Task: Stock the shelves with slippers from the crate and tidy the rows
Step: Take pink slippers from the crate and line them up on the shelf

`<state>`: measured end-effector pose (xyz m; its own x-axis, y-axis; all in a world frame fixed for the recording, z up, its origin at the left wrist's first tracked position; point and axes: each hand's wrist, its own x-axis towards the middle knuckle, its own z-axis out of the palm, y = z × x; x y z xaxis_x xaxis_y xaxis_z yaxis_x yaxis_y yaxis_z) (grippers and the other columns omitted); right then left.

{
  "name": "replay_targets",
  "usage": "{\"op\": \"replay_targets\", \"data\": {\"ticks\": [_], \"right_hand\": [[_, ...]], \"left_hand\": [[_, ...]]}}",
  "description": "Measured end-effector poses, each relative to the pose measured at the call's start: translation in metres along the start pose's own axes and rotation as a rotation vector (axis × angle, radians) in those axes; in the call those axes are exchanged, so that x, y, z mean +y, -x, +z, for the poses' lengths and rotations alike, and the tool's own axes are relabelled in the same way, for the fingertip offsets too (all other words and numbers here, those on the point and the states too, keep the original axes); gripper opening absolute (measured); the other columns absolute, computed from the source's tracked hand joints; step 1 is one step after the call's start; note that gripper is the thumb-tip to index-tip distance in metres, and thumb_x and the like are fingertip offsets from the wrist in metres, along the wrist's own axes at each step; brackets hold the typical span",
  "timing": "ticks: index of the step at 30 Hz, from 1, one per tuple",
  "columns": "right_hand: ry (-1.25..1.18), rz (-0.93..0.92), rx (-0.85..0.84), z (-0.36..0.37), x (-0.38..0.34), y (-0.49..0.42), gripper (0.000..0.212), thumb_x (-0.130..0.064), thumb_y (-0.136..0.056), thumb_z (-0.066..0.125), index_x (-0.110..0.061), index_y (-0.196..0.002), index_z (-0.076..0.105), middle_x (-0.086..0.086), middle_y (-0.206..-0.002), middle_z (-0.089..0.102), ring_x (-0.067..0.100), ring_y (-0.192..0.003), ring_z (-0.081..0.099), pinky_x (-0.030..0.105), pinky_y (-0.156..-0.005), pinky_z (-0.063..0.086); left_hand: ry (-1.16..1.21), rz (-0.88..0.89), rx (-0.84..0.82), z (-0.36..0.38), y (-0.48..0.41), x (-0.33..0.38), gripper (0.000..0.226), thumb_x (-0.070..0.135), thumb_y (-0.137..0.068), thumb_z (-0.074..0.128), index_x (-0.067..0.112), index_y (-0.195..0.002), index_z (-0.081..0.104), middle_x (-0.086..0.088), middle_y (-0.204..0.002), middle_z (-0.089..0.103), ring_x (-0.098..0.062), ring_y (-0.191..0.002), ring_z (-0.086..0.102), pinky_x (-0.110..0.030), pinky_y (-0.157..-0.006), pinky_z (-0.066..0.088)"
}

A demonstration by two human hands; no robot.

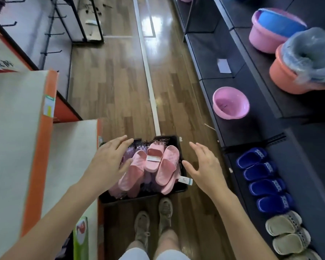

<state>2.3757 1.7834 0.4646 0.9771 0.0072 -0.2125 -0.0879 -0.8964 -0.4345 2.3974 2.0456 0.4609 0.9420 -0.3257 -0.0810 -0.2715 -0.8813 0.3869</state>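
Here the crate (143, 198) of slippers (166, 166) lies between the spread left grip (105, 160) and right grip (204, 166).

1. The only view is from the person's head, looking steeply down and forward along a shop aisle.
2. It is close to the black crate (143, 197) at frame centre, with the person's shoes (142, 226) directly below at the bottom edge.
3. The left hand (109, 158) and right hand (204, 166) enter from the bottom corners.
4. The wide lens bends the dark shelf (236, 132) on the right and the cartons (11, 137) on the left.
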Motion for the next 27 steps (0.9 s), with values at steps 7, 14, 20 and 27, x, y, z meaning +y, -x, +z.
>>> {"op": "replay_targets", "data": {"ticks": [7, 14, 20, 27], "right_hand": [[-0.094, 0.120, -0.093, 0.068, 0.053, -0.038, 0.056, -0.040, -0.090, 0.052, -0.023, -0.140, 0.036, -0.001, -0.142, 0.040, 0.015, -0.130, 0.037, 0.034, -0.107, 0.032], [-0.134, 0.221, -0.206, 0.164, 0.111, -0.076, 0.057, -0.034, -0.090, 0.054, -0.022, -0.142, 0.033, 0.000, -0.142, 0.040, 0.020, -0.127, 0.041, 0.038, -0.105, 0.035], [-0.158, 0.355, -0.299, 0.253, 0.167, -0.120, 0.052, -0.037, -0.094, 0.047, -0.018, -0.141, 0.034, 0.004, -0.140, 0.043, 0.024, -0.125, 0.044, 0.039, -0.102, 0.037], [-0.315, 0.475, -0.222, 0.335, 0.201, -0.170, 0.053, -0.040, -0.094, 0.046, -0.015, -0.140, 0.037, 0.009, -0.134, 0.050, 0.024, -0.118, 0.050, 0.030, -0.089, 0.040]], "left_hand": [[0.015, -0.028, -0.126, 0.091, -0.044, -0.015, 0.046, 0.031, -0.091, 0.051, 0.016, -0.134, 0.047, -0.005, -0.138, 0.048, -0.026, -0.123, 0.047, -0.039, -0.101, 0.037], [0.050, -0.063, -0.269, 0.197, -0.095, -0.041, 0.050, 0.033, -0.093, 0.048, 0.020, -0.140, 0.036, 0.000, -0.143, 0.038, -0.022, -0.127, 0.040, -0.035, -0.103, 0.034], [0.229, -0.169, -0.268, 0.287, -0.127, -0.083, 0.042, 0.023, -0.091, 0.055, 0.014, -0.131, 0.048, -0.004, -0.135, 0.046, -0.023, -0.125, 0.043, -0.035, -0.104, 0.033], [0.405, -0.377, -0.219, 0.357, -0.164, -0.111, 0.040, 0.019, -0.093, 0.052, 0.012, -0.132, 0.047, -0.006, -0.137, 0.048, -0.019, -0.125, 0.043, -0.032, -0.104, 0.031]]}}
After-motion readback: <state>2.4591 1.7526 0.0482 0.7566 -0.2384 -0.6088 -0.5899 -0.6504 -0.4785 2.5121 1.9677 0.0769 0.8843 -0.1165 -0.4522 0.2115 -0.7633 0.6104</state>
